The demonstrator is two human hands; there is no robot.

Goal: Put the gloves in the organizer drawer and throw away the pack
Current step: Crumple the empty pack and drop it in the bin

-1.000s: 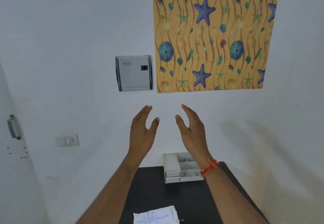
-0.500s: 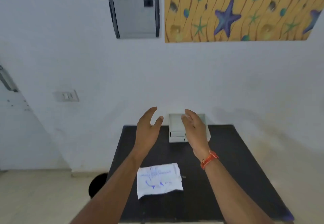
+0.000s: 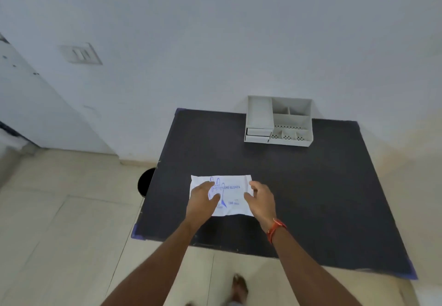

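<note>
A white pack of polyethylene gloves (image 3: 230, 194) with blue print lies flat on the black table (image 3: 299, 186), near its front left. My left hand (image 3: 203, 198) rests over the pack's left part, fingers spread. My right hand (image 3: 260, 200) hovers at the pack's right edge, fingers curled and apart; whether it touches the pack I cannot tell. A white desk organizer (image 3: 278, 121) with open compartments and small shut drawers at its left front stands at the table's back edge against the wall.
A black round bin (image 3: 145, 182) sits on the tiled floor, partly hidden under the table's left edge. A wall switch (image 3: 81, 53) is at the upper left. My foot (image 3: 239, 286) shows below the table's front edge.
The view has tilted down from the wall to the table. Both hands have dropped from chest height onto the gloves pack.
</note>
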